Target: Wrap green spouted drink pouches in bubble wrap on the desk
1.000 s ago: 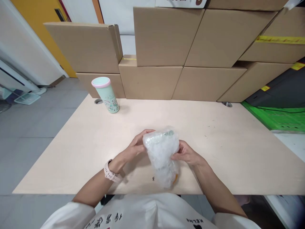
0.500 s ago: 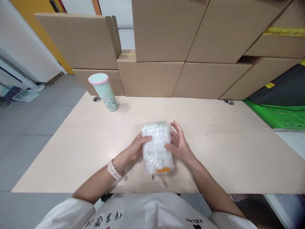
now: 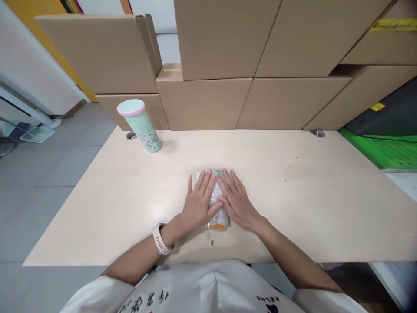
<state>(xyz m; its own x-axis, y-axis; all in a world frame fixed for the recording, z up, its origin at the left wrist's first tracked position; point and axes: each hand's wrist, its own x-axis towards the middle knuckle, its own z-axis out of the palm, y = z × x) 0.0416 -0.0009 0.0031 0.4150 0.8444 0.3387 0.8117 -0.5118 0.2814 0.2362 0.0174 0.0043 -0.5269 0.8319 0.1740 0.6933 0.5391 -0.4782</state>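
Observation:
A bubble-wrapped package (image 3: 219, 218) lies on the pale wooden table, with an orange patch showing at its near end. My left hand (image 3: 198, 201) rests flat over its left side, fingers stretched forward. Over the right side lies my right hand (image 3: 237, 199), also flat with its fingers extended. The two thumbs come close together across the middle of the wrap. Both palms hide most of the package, and what is inside it cannot be made out. A light pink watch band (image 3: 159, 239) circles my left wrist.
A mint tumbler with a pink rim (image 3: 143, 126) stands at the table's back left, near a cable hole (image 3: 131, 135). Stacked cardboard boxes (image 3: 208, 104) line the back edge. To the right, a dark case (image 3: 387, 111) sits on a green crate (image 3: 387, 150).
My hands have gone from holding the package's two sides to lying flat on top of it. It now sits lower against the table. The view has shifted slightly.

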